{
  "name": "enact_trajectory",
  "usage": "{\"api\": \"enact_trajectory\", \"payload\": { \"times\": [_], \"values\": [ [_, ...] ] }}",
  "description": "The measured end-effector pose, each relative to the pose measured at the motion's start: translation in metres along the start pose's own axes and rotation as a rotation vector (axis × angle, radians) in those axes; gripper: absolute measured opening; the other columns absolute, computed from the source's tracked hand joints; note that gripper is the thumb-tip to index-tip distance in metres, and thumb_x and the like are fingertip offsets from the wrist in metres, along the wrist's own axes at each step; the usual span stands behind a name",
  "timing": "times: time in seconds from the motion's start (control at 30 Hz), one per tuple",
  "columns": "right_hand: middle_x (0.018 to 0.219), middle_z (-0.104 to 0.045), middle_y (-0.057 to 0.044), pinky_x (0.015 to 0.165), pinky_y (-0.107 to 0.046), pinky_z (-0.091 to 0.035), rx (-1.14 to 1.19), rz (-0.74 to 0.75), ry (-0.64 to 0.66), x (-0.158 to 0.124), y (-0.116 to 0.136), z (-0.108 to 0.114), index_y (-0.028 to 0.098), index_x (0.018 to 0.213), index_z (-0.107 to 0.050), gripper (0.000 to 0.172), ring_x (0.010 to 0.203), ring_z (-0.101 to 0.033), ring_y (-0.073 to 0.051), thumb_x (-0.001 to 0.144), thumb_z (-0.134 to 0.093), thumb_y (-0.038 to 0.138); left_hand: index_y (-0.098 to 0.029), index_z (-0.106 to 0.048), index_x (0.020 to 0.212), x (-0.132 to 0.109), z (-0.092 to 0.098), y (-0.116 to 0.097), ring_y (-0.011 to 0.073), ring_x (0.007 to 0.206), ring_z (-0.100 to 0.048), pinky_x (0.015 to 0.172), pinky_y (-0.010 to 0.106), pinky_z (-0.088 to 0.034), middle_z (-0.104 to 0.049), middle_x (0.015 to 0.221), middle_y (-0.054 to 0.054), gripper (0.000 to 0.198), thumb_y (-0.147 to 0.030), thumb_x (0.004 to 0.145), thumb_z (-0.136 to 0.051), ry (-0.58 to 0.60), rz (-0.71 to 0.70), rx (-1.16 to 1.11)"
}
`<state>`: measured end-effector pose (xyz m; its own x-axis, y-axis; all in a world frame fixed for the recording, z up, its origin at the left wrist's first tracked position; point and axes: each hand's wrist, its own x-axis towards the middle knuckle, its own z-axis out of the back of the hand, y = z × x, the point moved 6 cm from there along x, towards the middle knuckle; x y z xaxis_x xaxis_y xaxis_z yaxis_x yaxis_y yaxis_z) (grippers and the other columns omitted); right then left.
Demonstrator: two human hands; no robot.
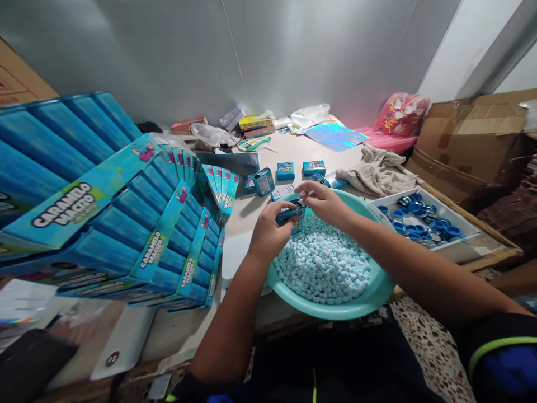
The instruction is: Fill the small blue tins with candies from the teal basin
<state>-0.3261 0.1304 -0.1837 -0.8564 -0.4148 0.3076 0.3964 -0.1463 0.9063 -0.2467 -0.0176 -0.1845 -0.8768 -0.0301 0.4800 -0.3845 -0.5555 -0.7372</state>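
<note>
My left hand [268, 226] is closed around a small blue candy box [290, 212], held over the far rim of a teal basin [369, 299]. The basin is full of pale blue and white candies [323, 266]. My right hand [323, 202] pinches at the top of the same box, fingers bent together. Several more small blue boxes [285, 170] stand on the table just beyond my hands.
Stacked blue "Caramelo Macizo" display cartons [104, 212] fill the left. A white tray of blue caps [423, 219] sits to the right, a grey cloth [380, 170] behind it, a cardboard box [470, 145] at far right. Bags and wrappers lie along the wall.
</note>
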Motion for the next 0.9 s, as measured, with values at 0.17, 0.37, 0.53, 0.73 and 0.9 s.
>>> {"api": "enact_trajectory", "payload": {
  "times": [0.17,0.37,0.53,0.73,0.9],
  "values": [
    [0.088,-0.056,-0.002,0.074,-0.033,-0.045,0.081,-0.068,0.036,0.0,-0.003,-0.001,0.02,0.103,-0.067,0.025,0.078,-0.055,-0.018,0.079,-0.062,0.023,-0.023,-0.071,0.111,0.0,0.0,-0.001,0.0231,0.096,-0.071,0.085,0.036,-0.058,-0.072,0.106,0.006,0.026,-0.022,0.085,-0.077,0.01,0.039,-0.007],
    [0.097,-0.063,-0.005,0.075,-0.031,-0.049,0.345,-0.298,0.087,-0.001,-0.006,-0.004,0.021,0.106,-0.066,0.029,0.091,-0.061,-0.02,0.079,-0.065,0.03,-0.023,-0.067,0.113,-0.001,0.004,-0.003,0.0208,0.093,-0.071,0.078,0.032,-0.057,-0.072,0.108,0.005,0.033,-0.027,0.083,-0.08,-0.033,0.034,-0.024],
    [0.117,-0.065,-0.009,0.079,-0.03,-0.053,0.361,-0.33,0.142,0.002,-0.007,-0.007,0.02,0.12,-0.061,0.03,0.096,-0.065,-0.02,0.096,-0.049,0.034,-0.024,-0.064,0.117,-0.002,0.006,-0.003,0.0213,0.093,-0.072,0.081,0.034,-0.061,-0.071,0.11,0.006,0.044,-0.03,0.078,-0.084,-0.114,0.066,-0.077],
    [0.111,-0.072,-0.012,0.079,-0.035,-0.054,-0.589,-0.221,0.353,0.007,-0.018,-0.015,0.018,0.112,-0.07,0.028,0.095,-0.068,-0.026,0.102,-0.048,0.032,-0.024,-0.066,0.117,-0.004,0.052,-0.016,0.0182,0.087,-0.069,0.077,0.032,-0.062,-0.07,0.111,0.006,0.049,-0.037,0.076,-0.088,-0.481,0.01,-0.05],
    [0.123,-0.068,-0.023,0.073,-0.044,-0.054,-0.956,0.002,0.673,-0.007,0.004,-0.068,0.013,0.125,-0.072,0.038,0.09,-0.069,-0.034,0.089,-0.069,0.026,-0.021,-0.066,0.125,-0.02,0.105,0.008,0.0176,0.084,-0.07,0.075,0.028,-0.061,-0.071,0.102,0.004,0.068,-0.032,0.064,-0.092,-0.523,0.084,-0.115]
  ]
}}
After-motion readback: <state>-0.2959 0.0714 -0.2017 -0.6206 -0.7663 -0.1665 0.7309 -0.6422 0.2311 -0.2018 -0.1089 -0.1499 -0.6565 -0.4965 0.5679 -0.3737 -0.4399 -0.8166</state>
